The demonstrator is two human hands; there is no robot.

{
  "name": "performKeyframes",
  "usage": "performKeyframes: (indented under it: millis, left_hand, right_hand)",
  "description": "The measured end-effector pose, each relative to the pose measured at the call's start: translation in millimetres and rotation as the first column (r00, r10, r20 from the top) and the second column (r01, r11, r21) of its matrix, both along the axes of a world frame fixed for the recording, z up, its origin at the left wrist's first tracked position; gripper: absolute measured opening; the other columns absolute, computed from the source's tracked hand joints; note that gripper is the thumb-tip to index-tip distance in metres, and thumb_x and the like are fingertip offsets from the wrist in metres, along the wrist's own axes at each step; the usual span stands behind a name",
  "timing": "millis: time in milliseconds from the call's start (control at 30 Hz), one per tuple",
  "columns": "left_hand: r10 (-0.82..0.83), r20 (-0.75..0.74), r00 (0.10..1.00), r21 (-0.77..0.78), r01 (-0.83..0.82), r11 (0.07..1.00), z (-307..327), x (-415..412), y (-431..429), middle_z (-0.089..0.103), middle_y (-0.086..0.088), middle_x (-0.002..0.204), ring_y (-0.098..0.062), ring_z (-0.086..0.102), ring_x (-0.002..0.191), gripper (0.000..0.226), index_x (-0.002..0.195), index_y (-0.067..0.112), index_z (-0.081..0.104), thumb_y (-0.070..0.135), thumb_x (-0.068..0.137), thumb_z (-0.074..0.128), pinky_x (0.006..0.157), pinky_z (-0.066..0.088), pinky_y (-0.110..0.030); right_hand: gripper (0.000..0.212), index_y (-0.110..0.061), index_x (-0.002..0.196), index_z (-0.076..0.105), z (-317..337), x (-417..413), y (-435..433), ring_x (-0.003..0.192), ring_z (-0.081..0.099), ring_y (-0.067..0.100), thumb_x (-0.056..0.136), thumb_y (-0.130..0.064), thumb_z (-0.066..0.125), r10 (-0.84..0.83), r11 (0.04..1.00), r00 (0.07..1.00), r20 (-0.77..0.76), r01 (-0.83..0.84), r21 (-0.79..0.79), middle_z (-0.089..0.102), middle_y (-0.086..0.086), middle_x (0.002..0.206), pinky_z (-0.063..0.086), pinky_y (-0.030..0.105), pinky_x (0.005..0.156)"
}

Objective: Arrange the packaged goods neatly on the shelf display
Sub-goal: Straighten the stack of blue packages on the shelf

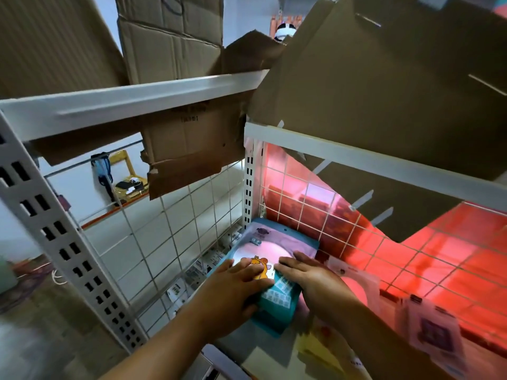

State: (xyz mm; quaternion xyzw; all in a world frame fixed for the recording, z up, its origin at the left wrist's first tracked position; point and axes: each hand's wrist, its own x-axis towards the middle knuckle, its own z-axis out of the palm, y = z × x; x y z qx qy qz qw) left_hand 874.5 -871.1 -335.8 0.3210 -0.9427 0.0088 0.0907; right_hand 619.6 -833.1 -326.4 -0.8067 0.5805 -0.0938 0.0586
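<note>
Both hands lie on a teal-edged packet (274,242) that rests flat on the white shelf (266,352), pushed into the back corner where the wire grid panel (178,242) meets a slotted post (249,187). The packet's pink face shows a pale round window and an orange cartoon figure. The left hand (233,289) covers its near left part, and the right hand (312,281) covers its near right side. The fingers of both are laid out fairly straight and press on top (neither hand is curled round it). Just right of the right hand lie pink packets (356,286), which are blurred. Flattened cardboard boxes (370,91) sit on the level above.
</note>
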Motion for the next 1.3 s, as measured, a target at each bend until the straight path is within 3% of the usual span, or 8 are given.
performKeyframes:
  millis: [267, 400, 600, 800, 1000, 1067, 1200, 1300]
  left_hand:
    - [0.033, 0.025, 0.999, 0.08, -0.035, 0.996, 2.1, -2.3, 1.3, 0.023, 0.01, 0.165, -0.016, 0.016, 0.153, 0.06, 0.152, 0.048, 0.022, 0.059, 0.096, 0.04, 0.125, 0.013, -0.042]
    - [0.035, 0.006, 0.999, 0.097, -0.036, 0.995, 6.8, -4.3, 3.9, 0.027, 0.012, 0.163, -0.015, 0.02, 0.151, 0.063, 0.15, 0.048, 0.027, 0.066, 0.092, 0.043, 0.123, 0.012, -0.039]
    - [0.047, 0.002, 0.999, 0.117, -0.047, 0.992, 14.7, -5.7, 6.8, 0.028, 0.015, 0.161, -0.01, 0.022, 0.148, 0.074, 0.149, 0.048, 0.032, 0.082, 0.084, 0.041, 0.12, 0.013, -0.035]
    - [0.092, 0.006, 0.996, 0.14, -0.092, 0.986, 26.9, -14.4, 4.0, 0.045, 0.013, 0.148, -0.009, 0.041, 0.134, 0.062, 0.142, 0.043, 0.046, 0.077, 0.092, 0.032, 0.111, 0.031, -0.036]
    - [0.226, -0.018, 0.974, 0.146, -0.221, 0.964, 26.7, -19.2, -11.3, 0.045, 0.012, 0.152, -0.012, 0.045, 0.134, 0.062, 0.147, 0.043, 0.04, 0.074, 0.094, 0.036, 0.108, 0.041, -0.038]
    - [0.267, 0.017, 0.964, 0.16, -0.266, 0.951, 25.0, -18.5, -16.8, 0.039, 0.009, 0.157, -0.016, 0.04, 0.14, 0.064, 0.148, 0.044, 0.037, 0.075, 0.092, 0.036, 0.11, 0.041, -0.042]
    - [0.251, 0.116, 0.961, 0.143, -0.266, 0.953, 23.7, -17.5, -19.2, 0.045, 0.009, 0.15, -0.017, 0.042, 0.134, 0.078, 0.147, 0.044, 0.04, 0.079, 0.08, 0.019, 0.105, 0.044, -0.041]
    - [0.274, 0.114, 0.955, 0.176, -0.291, 0.94, 28.7, -19.9, -19.7, 0.045, 0.009, 0.151, -0.015, 0.041, 0.135, 0.076, 0.146, 0.041, 0.043, 0.077, 0.082, 0.025, 0.107, 0.043, -0.037]
  right_hand:
    - [0.064, -0.044, 0.152, 0.032, 2.3, 0.3, -1.7, 0.151, 0.006, 0.005, 0.1, -0.013, 0.051, -0.017, 1.0, 1.0, 0.019, 0.017, -0.012, 0.021, -0.025, 0.16, -0.002, 0.018, 0.115]
    - [0.066, -0.044, 0.152, 0.031, -0.9, -1.0, -1.0, 0.148, 0.003, 0.002, 0.098, -0.014, 0.052, -0.009, 1.0, 1.0, -0.009, 0.009, 0.001, 0.021, -0.025, 0.16, 0.003, 0.021, 0.12]
    - [0.063, -0.043, 0.154, 0.029, 10.2, 0.5, -0.1, 0.152, 0.004, 0.007, 0.1, -0.015, 0.049, -0.007, 0.999, 1.0, -0.024, 0.008, 0.048, 0.018, -0.023, 0.161, -0.011, 0.01, 0.108]
    - [0.064, -0.037, 0.152, 0.037, 20.4, 6.9, -2.8, 0.152, 0.013, 0.014, 0.097, -0.007, 0.051, -0.002, 0.997, 0.999, -0.034, 0.004, 0.073, 0.029, -0.016, 0.161, 0.011, 0.031, 0.124]
    - [0.051, -0.034, 0.133, 0.057, 17.8, 18.6, 0.8, 0.127, 0.049, 0.011, 0.087, -0.012, 0.06, -0.001, 0.993, 1.0, -0.026, -0.002, -0.119, 0.058, -0.016, 0.135, 0.047, 0.033, 0.103]
    - [0.04, -0.033, 0.124, 0.06, 15.6, 24.6, 7.3, 0.115, 0.052, 0.01, 0.088, -0.017, 0.057, 0.031, 0.99, 0.999, -0.035, -0.035, -0.135, 0.062, -0.015, 0.124, 0.05, 0.033, 0.094]
    - [0.035, -0.032, 0.123, 0.06, 11.9, 27.4, 13.3, 0.117, 0.05, 0.012, 0.089, -0.024, 0.055, 0.044, 0.991, 0.998, -0.043, -0.049, -0.122, 0.06, -0.014, 0.127, 0.048, 0.033, 0.097]
    - [0.035, -0.032, 0.128, 0.06, 8.8, 30.1, 21.2, 0.121, 0.052, 0.011, 0.093, -0.03, 0.055, -0.119, 0.987, 0.988, 0.101, 0.129, -0.096, 0.057, -0.012, 0.135, 0.048, 0.032, 0.101]
